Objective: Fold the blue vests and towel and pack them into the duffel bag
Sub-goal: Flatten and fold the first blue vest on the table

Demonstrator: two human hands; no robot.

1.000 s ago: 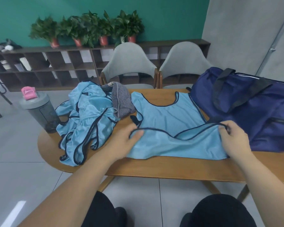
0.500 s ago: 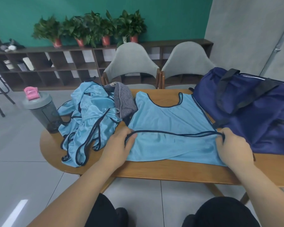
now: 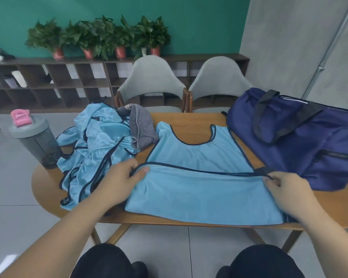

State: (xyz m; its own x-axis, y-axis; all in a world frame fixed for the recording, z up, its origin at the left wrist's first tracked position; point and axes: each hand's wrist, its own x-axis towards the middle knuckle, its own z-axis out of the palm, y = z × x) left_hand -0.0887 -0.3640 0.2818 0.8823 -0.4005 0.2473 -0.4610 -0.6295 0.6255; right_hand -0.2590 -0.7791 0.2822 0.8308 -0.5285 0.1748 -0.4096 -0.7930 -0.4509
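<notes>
A light blue vest [image 3: 197, 177] with dark trim lies flat on the wooden table [image 3: 189, 119], its lower half folded up over the chest. My left hand [image 3: 119, 177] pinches the left end of the folded hem. My right hand [image 3: 285, 185] pinches the right end, and the hem runs taut between them. A heap of several more blue vests [image 3: 94, 147] lies to the left, with a grey striped towel [image 3: 141, 129] on its right side. The navy duffel bag [image 3: 301, 137] sits at the right, its top shut as far as I can see.
A grey shaker bottle [image 3: 36, 141] with a pink cap stands at the table's left edge. Two grey chairs [image 3: 151, 81] are pushed in at the far side. Behind them runs a low shelf with potted plants [image 3: 100, 37]. My knees are under the near edge.
Both hands have pulled the folded hem straight and taut and drawn the vest nearer the front edge. The fold now lies flat across the chest.
</notes>
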